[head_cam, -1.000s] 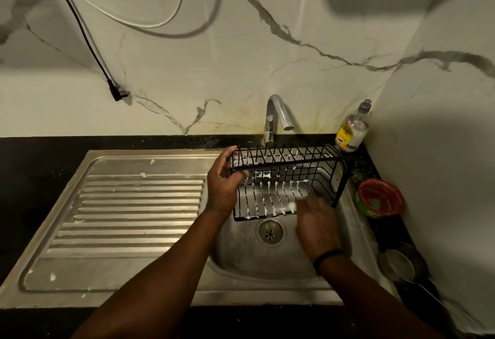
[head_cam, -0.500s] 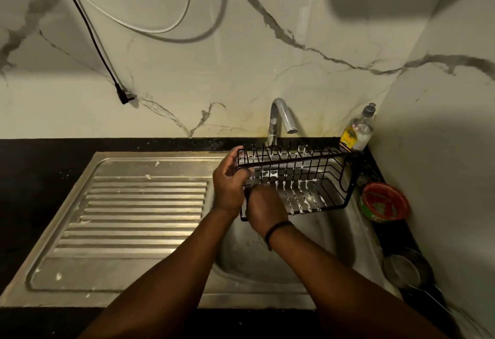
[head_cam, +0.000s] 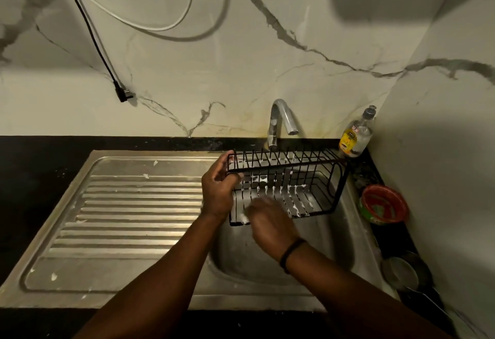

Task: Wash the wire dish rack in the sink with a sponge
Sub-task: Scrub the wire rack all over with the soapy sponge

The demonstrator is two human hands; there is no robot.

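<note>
A black wire dish rack (head_cam: pixel 308 178), streaked with white foam, is held tilted over the steel sink basin (head_cam: pixel 332 247). My left hand (head_cam: pixel 218 191) grips the rack's left end at the top rail. My right hand (head_cam: pixel 270 220), motion-blurred, presses on the rack's front lower wires near its left corner. A bit of white foam or sponge (head_cam: pixel 245 216) shows at its fingertips, the rest hidden under the hand. The chrome tap (head_cam: pixel 281 121) stands behind the rack.
A ribbed steel drainboard (head_cam: pixel 128 215) lies to the left. A soap bottle (head_cam: pixel 356 135) stands in the back right corner. A red bowl (head_cam: pixel 384 204) and a steel vessel (head_cam: pixel 401 273) sit on the dark counter at the right. Cables (head_cam: pixel 93 36) hang on the marble wall.
My right hand swept from the rack's front right to its left end, then back slightly right along the front wires. The left hand kept its hold and the rack tilted a little.
</note>
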